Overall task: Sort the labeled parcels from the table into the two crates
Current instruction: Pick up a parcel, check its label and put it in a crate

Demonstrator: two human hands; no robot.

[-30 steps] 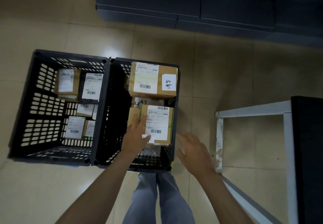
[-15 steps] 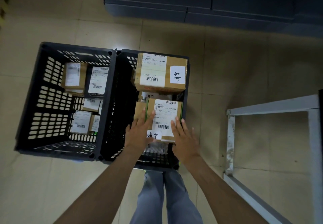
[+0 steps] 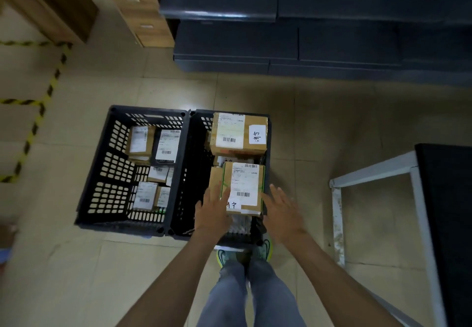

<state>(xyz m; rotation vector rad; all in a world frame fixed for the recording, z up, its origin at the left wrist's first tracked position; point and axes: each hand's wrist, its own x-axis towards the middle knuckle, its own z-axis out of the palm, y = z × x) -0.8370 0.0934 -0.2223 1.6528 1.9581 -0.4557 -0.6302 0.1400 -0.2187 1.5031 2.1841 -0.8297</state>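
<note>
Pretty dim and yellowish overall, light seems to come from overhead, leaving a soft sheen on the floor [image 3: 158, 94] just past the left crate [image 3: 102, 173] and 1 thin glare streak on the near-black cabinets [image 3: 219, 15] at the far side. The white labels [image 3: 244, 183] are the brightest bits but their fine print is mush, the left hand [image 3: 212, 211] and right hand [image 3: 283, 214] look slightly smeared, and the wide lens bows the table frame [image 3: 370, 173] on the right.

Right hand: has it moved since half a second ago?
Yes. The right hand shifted rightward off the front parcel, now beside it over the right crate's right rim.
</note>
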